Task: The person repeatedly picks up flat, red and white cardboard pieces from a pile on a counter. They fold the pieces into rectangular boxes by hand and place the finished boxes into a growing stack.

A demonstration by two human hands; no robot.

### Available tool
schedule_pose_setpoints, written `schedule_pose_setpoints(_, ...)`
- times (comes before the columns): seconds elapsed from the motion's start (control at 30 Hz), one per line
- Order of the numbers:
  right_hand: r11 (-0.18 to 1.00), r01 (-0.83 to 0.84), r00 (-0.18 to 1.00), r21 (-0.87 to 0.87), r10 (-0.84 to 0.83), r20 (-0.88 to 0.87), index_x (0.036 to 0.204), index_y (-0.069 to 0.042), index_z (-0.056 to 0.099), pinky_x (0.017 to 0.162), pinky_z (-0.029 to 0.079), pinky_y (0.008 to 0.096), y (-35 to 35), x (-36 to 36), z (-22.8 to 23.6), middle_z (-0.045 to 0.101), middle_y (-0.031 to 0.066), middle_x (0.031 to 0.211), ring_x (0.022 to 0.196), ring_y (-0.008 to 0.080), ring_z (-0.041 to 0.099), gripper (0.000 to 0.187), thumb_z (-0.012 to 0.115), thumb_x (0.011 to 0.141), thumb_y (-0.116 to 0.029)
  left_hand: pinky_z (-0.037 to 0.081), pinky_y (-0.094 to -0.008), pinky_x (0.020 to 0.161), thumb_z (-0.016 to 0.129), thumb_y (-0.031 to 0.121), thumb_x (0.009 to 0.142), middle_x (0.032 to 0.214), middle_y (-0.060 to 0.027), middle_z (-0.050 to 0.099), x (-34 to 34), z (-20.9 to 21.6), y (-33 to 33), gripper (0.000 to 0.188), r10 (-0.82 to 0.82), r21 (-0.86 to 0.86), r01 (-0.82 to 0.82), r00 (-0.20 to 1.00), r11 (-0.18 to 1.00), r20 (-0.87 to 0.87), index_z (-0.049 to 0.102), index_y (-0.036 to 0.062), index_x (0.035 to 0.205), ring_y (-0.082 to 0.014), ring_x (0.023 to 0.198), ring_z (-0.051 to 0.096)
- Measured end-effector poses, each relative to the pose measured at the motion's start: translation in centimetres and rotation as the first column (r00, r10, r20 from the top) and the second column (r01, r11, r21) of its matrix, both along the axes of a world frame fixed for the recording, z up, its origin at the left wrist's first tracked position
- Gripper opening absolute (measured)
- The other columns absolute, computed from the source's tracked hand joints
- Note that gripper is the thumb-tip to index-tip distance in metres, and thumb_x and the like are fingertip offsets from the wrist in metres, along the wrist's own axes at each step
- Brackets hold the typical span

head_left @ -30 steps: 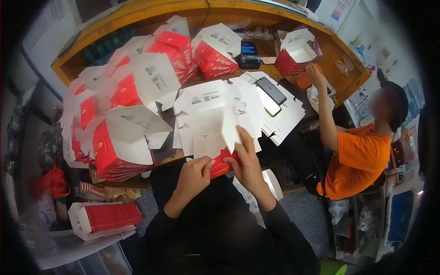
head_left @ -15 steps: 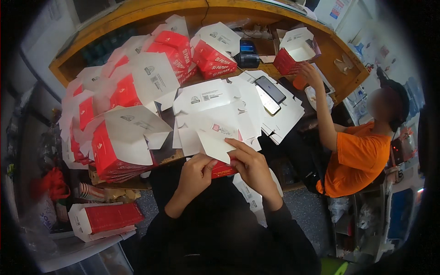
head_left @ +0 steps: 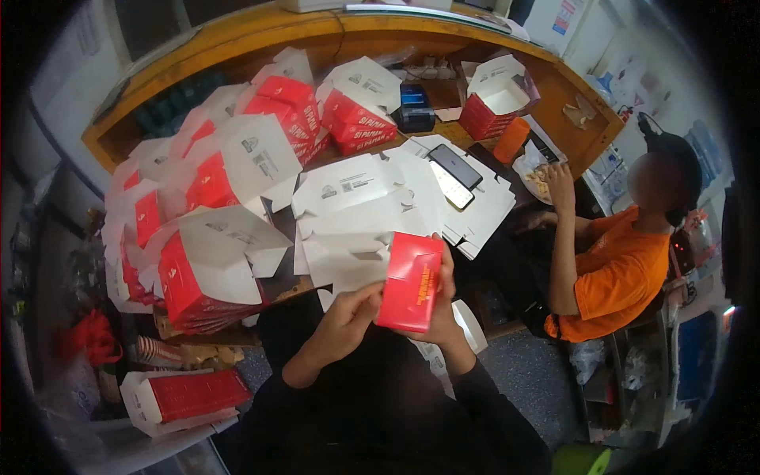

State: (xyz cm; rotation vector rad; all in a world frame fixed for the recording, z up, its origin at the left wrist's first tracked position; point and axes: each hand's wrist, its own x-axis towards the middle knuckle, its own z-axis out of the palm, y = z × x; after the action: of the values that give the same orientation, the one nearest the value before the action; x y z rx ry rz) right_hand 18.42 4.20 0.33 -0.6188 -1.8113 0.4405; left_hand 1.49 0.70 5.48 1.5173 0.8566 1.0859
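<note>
Between my two hands is a red cardboard food box (head_left: 412, 273), tilted so that a red printed panel faces up. My left hand (head_left: 342, 323) pinches its near left edge with thumb and fingers. Wrapped round the right side is my right hand (head_left: 448, 305), its fingers partly hidden behind the box. Just beyond lie flat white box blanks (head_left: 344, 186), stacked and overlapping on the table. To the left, folded red boxes with raised white lids (head_left: 207, 273) stand nested in several piles.
Two phones (head_left: 456, 166) rest on the blanks at right. Behind them are a dark card terminal (head_left: 415, 108) and more red boxes (head_left: 487, 115). A co-worker in an orange shirt (head_left: 617, 265) sits at right, one hand by a food plate (head_left: 532, 176) near an orange cup (head_left: 512, 140).
The box in my hands has been turned up, so its red panel now shows instead of its white flap. The co-worker's hand has moved from the orange cup down to the plate.
</note>
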Motion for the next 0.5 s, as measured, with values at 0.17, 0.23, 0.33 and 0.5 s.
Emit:
schedule_pose_setpoints(0.17,0.957,-0.164,0.697,-0.239,-0.059,-0.715,0.132,-0.006,0.018,0.096,0.034,0.0416,-0.4,2.7,1.8,0.034,0.0182,0.128,0.116,0.0323,0.039,0.088,0.070,0.062,-0.018,0.034,-0.0329,0.094,0.056,0.059,0.070,0.124,-0.0143,0.045,-1.8,-1.2,0.3,0.099,-0.339,-0.015,0.338,0.938,0.941,-0.074,0.012,0.0002,0.136,-0.0253,0.118,0.041)
schedule_pose_setpoints(0.23,0.885,-0.351,0.427,-0.306,-0.140,-0.894,0.126,-0.001,0.029,0.090,0.041,0.0386,-0.1,4.2,1.7,0.046,0.0165,0.117,0.105,0.0275,0.050,0.065,0.058,0.069,-0.016,0.027,-0.0366,0.100,0.070,0.051,0.061,0.126,-0.0156,0.045,-2.1,-3.4,0.1,0.118,-0.376,0.105,0.391,0.916,0.914,-0.137,-0.006,0.0003,0.135,-0.0298,0.119,0.040)
schedule_pose_setpoints(0.33,0.771,-0.485,0.275,-0.412,-0.313,-0.909,0.101,0.003,0.050,0.074,0.050,0.0346,0.3,5.5,0.4,0.060,0.0125,0.084,0.077,0.0220,0.062,0.032,0.049,0.074,-0.016,0.037,-0.0371,0.092,0.079,0.028,0.059,0.120,-0.0166,0.049,-1.4,-3.5,-1.5,0.109,-0.137,0.213,0.226,0.921,0.951,-0.363,0.007,-0.0019,0.135,-0.0292,0.111,0.047)
schedule_pose_setpoints(0.5,0.688,-0.537,0.256,-0.488,-0.418,-0.871,0.101,-0.004,0.049,0.076,0.049,0.0341,1.2,3.8,-1.2,0.059,0.0081,0.087,0.080,0.0190,0.060,0.029,0.052,0.081,-0.025,0.046,-0.0307,0.076,0.068,0.004,0.069,0.106,-0.0191,0.056,-0.4,-5.0,-1.1,0.078,0.382,0.569,-0.099,0.832,0.816,-0.402,0.023,0.0022,0.133,-0.0276,0.092,0.058)
